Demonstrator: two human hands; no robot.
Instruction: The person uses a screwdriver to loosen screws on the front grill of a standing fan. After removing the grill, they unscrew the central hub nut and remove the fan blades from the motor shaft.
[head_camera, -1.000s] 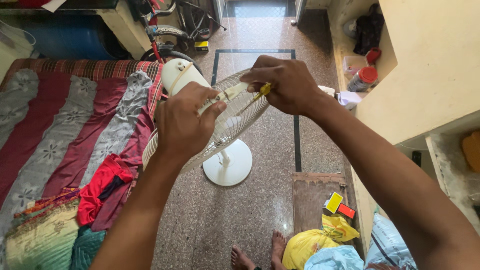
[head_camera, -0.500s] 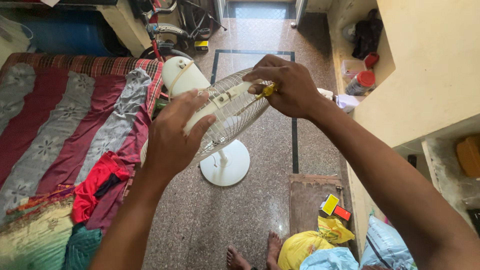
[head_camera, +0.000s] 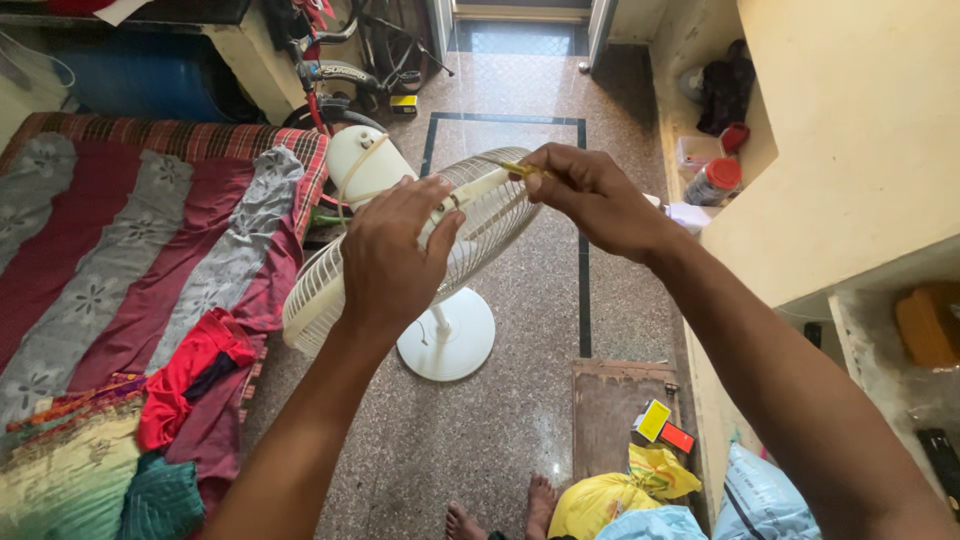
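The left hand (head_camera: 392, 258) hides part of the fan guard (head_camera: 325, 290). The yellow screwdriver (head_camera: 523, 169) is mostly buried in the right hand (head_camera: 590, 195). The bicycle (head_camera: 335, 55) is cut off at the far edge.

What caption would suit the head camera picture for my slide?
Left hand steadies the white fan's wire guard while the right hand holds a yellow screwdriver at its rim, beside a bed.
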